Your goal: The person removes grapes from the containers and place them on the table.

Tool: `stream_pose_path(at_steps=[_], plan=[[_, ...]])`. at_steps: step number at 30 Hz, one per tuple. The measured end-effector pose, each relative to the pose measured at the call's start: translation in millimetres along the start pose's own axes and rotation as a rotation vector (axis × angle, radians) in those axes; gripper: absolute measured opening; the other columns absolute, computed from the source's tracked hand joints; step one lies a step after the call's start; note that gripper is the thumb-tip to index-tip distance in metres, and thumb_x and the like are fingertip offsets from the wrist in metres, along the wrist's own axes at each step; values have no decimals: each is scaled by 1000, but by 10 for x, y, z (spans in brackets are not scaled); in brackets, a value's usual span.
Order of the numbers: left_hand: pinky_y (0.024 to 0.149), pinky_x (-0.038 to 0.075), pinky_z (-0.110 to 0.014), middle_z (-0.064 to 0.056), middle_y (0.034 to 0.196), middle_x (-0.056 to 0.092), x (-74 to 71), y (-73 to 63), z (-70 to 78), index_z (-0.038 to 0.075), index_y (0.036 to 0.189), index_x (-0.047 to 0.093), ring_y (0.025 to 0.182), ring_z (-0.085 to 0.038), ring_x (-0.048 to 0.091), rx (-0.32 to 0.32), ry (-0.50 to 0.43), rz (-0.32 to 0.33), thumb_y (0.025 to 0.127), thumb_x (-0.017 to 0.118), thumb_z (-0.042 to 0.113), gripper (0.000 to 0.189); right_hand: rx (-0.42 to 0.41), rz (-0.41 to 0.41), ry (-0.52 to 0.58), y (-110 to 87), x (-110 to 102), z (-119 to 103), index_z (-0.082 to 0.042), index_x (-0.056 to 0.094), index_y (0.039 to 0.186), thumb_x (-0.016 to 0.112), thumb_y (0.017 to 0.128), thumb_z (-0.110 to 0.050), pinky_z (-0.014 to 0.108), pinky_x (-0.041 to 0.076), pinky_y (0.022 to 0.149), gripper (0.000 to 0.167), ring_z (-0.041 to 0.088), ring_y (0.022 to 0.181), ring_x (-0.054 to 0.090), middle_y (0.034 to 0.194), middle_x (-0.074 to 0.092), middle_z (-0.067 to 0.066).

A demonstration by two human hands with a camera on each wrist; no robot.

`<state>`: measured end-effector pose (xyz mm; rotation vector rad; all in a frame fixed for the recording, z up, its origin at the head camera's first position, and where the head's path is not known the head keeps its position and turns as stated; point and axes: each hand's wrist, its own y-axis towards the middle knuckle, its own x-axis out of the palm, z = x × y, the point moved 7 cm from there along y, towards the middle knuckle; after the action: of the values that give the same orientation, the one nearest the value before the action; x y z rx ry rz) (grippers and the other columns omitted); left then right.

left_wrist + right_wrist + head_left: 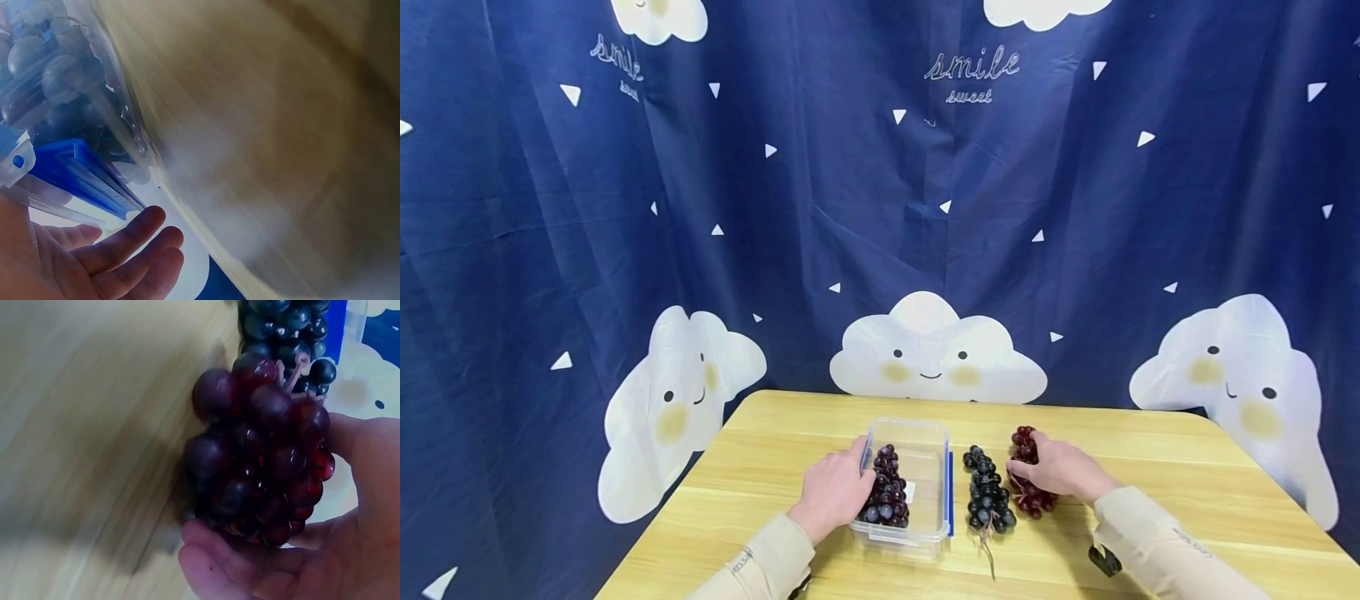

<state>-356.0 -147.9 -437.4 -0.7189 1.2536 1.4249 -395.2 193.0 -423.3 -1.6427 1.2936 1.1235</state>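
Observation:
A clear plastic food container [931, 492] stands without its lid at the table's middle, with a dark purple bunch of grapes [887, 498] inside along its left wall. My left hand [835, 492] holds that wall, thumb over the rim and fingers outside, beside a blue clip [81, 178]. To the container's right lies a black bunch of grapes [987, 496], its stem toward me. Beyond it, my right hand [1060, 468] grips a dark red bunch of grapes [262, 456], with thumb and fingers round its sides. Part of the red bunch is hidden by the hand in the head view.
A blue strip [951, 492] runs along the container's right side. The wooden table [760, 454] reaches back to a dark blue curtain [880, 208] printed with white clouds. A small black object [1105, 560] shows beneath the right sleeve.

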Motion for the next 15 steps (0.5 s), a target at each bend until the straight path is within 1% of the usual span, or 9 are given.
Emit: stream_pose_path(at_steps=[3, 4, 6, 8, 10, 11, 15], plan=[[63, 52, -48, -13, 99, 73, -7, 1, 0, 15, 142, 53, 85, -31, 70, 1, -1, 3, 93, 58, 31, 52, 7, -28, 32, 8, 39, -3, 13, 29, 150, 61, 93, -55, 65, 41, 103, 94, 58, 125, 49, 140, 47, 41], [63, 52, -48, -13, 99, 73, -7, 2, 0, 15, 142, 53, 85, -31, 70, 1, -1, 3, 93, 58, 31, 52, 14, -37, 42, 9, 48, -1, 13, 28, 151, 62, 94, -53, 63, 44, 100, 93, 57, 124, 51, 140, 46, 41], [63, 52, -48, -13, 99, 73, -8, 1, 0, 16, 142, 53, 85, -31, 70, -1, 0, 2, 93, 58, 31, 52, 38, -53, 84, 11, 76, 14, 10, 25, 153, 63, 95, -47, 57, 53, 88, 90, 53, 117, 57, 141, 44, 42], [63, 52, -48, -13, 100, 73, -6, 1, -1, 16, 143, 53, 86, -31, 70, -4, -1, 0, 92, 58, 32, 53, 53, -66, 126, 14, 103, 29, 8, 22, 154, 64, 94, -43, 50, 58, 69, 89, 47, 108, 62, 141, 42, 44], [64, 52, -48, -14, 101, 73, -4, -1, -3, 16, 143, 52, 86, -31, 70, -8, -2, -3, 93, 58, 32, 53, 70, -80, 180, 11, 127, 44, 5, 21, 155, 66, 94, -39, 42, 57, 53, 88, 40, 98, 64, 141, 40, 45], [64, 52, -49, -14, 101, 73, -6, -1, -1, 16, 143, 52, 86, -31, 70, -9, -3, -4, 93, 58, 32, 53, 74, -85, 207, 10, 137, 52, 3, 20, 156, 67, 93, -36, 40, 56, 49, 88, 37, 94, 65, 142, 39, 45], [63, 52, -49, -14, 101, 73, -12, -1, 3, 16, 144, 52, 86, -31, 70, -12, -8, -5, 93, 58, 31, 54, 71, -101, 267, -8, 151, 63, 1, 20, 157, 67, 93, -28, 39, 56, 47, 85, 32, 88, 66, 144, 36, 45]])
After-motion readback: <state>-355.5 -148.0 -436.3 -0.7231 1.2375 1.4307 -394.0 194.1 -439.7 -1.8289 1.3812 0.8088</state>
